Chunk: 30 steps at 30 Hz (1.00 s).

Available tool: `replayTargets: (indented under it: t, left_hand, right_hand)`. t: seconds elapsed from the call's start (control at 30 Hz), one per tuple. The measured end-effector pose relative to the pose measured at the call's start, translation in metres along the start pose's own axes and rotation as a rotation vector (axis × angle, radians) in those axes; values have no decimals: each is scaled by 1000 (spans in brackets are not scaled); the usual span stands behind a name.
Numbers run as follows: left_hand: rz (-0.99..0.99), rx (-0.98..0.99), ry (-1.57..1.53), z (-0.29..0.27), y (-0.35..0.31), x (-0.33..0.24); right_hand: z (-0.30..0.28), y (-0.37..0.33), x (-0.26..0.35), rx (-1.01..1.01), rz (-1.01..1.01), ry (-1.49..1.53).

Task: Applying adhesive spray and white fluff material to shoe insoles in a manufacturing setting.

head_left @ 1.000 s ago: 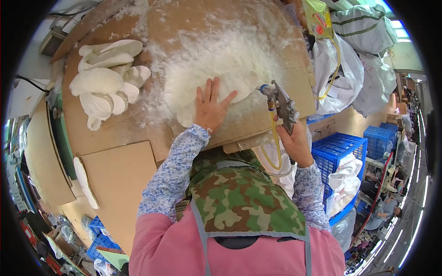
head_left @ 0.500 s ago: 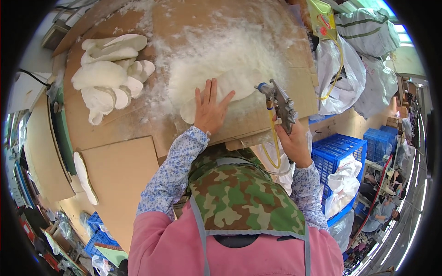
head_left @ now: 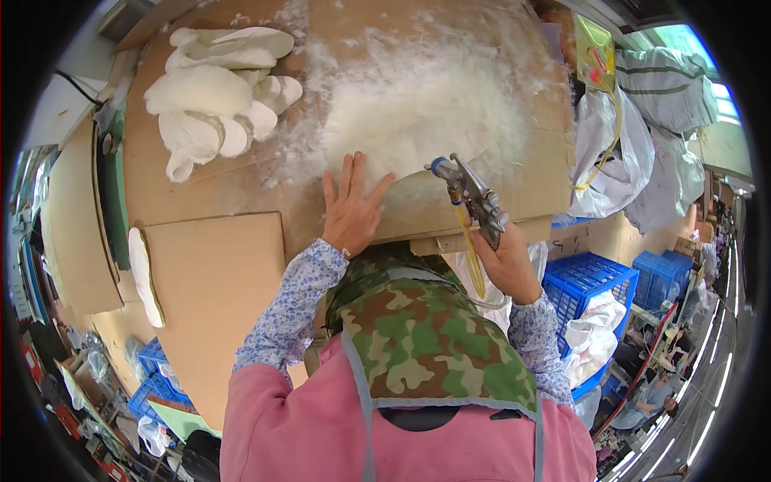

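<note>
My left hand (head_left: 353,209) is palm down with fingers spread, its fingertips at the near edge of a white fleecy piece (head_left: 401,145). That piece looks like an insole, but its outline blends into the white fluff around it. My right hand (head_left: 509,261) is wrapped around the grip of a metal spray gun (head_left: 475,197) with a blue nozzle ring. The nozzle points left, over the near edge of the fluff. From the gun a yellow hose (head_left: 472,261) hangs down. Several white fleecy insoles (head_left: 217,96) lie heaped at the left.
Brown cardboard (head_left: 522,181) covers the table. A single white insole (head_left: 143,273) lies by a lower cardboard sheet (head_left: 213,281). At right stand a blue crate (head_left: 582,281) with white bags and several large white sacks (head_left: 666,88). A yellow container (head_left: 594,48) hangs at the far right.
My view has shifted, so the table sits higher and further right. My left hand has drawn back from the white piece's top to its near edge. The spray gun stays in my right hand.
</note>
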State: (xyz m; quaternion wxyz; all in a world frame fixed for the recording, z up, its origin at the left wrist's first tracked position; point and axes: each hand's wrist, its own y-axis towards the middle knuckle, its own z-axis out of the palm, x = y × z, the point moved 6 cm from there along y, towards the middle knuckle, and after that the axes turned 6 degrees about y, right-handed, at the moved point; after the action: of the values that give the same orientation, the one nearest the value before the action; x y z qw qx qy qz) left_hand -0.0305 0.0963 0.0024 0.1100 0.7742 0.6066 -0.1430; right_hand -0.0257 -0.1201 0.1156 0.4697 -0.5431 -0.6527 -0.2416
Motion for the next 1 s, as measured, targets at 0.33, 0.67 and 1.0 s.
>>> replayTargets:
  t: [0.33, 0.67, 1.0]
  left_hand:
    - [-83, 5, 9, 9, -40, 15]
    - [-157, -34, -9, 16, -52, 12]
    - [-193, -17, -16, 18, -50, 4]
  right_hand:
    - [38, 0, 15, 228, -3, -72]
    - [50, -1, 24, 301, 25, -16]
    - [23, -5, -2, 121, 2, 32]
